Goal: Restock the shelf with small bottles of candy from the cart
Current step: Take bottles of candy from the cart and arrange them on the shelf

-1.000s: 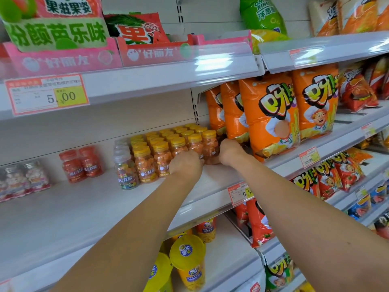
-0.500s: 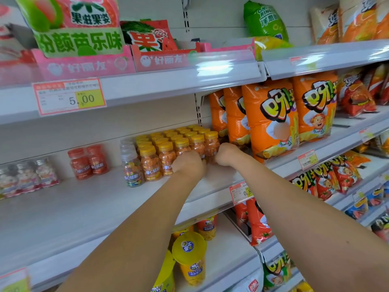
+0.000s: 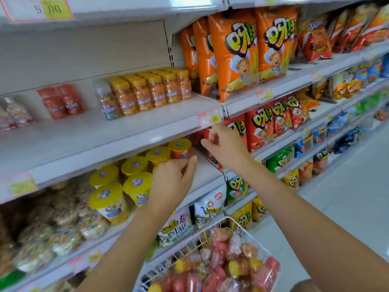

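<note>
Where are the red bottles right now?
Head view, left half of the shelf: the two red bottles stand side by side, between the pale bottles at the left edge and the clear-capped bottle to their right.

candy bottles (image 3: 147,92): clear glossy plastic | shelf (image 3: 105,131): matt painted metal | cart (image 3: 202,239): white wire

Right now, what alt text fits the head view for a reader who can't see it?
The left hand and right hand hover empty below the shelf holding rows of yellow-capped candy bottles. A wire cart of candy sits at the bottom, orange snack bags to the right.
</note>
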{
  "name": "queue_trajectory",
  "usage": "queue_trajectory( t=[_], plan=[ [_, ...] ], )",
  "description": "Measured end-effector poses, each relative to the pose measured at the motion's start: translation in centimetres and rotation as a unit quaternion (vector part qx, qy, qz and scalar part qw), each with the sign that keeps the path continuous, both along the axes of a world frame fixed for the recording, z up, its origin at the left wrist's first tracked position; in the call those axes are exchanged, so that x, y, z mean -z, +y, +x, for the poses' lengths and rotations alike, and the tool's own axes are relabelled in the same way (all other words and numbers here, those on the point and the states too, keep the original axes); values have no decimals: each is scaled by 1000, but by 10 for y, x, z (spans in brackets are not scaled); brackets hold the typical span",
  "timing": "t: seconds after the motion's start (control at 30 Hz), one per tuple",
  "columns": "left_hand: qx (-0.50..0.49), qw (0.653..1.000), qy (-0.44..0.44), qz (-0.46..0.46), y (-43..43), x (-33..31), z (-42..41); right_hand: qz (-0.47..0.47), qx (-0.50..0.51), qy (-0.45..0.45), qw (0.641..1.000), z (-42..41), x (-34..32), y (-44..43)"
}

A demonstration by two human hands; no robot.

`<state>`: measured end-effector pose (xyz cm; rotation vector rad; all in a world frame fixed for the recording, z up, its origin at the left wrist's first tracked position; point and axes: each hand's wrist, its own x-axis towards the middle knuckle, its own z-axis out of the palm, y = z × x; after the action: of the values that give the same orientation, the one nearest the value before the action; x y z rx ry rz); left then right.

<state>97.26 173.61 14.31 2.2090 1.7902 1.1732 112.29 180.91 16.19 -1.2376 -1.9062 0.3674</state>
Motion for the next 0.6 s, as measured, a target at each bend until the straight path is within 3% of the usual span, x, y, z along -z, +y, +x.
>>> queue_trajectory(
  t=[0.17, 0.33, 0.47, 0.6],
  plan=[
    [-12, 979, -39, -202, -34, 104, 9, -223, 18, -70, 972, 38, 116, -34],
    [-69, 910, -68, -403, -55, 212, 7, -372, 38, -168, 912, 64, 207, -73],
    [-160, 871, -41, -463, -81, 271, -7, -410, 29, -226, 883, 72, 257, -93],
    [-188, 870, -8, -456, -110, 307, -9, -420, 63, -229, 876, 74, 286, -98]
  ],
)
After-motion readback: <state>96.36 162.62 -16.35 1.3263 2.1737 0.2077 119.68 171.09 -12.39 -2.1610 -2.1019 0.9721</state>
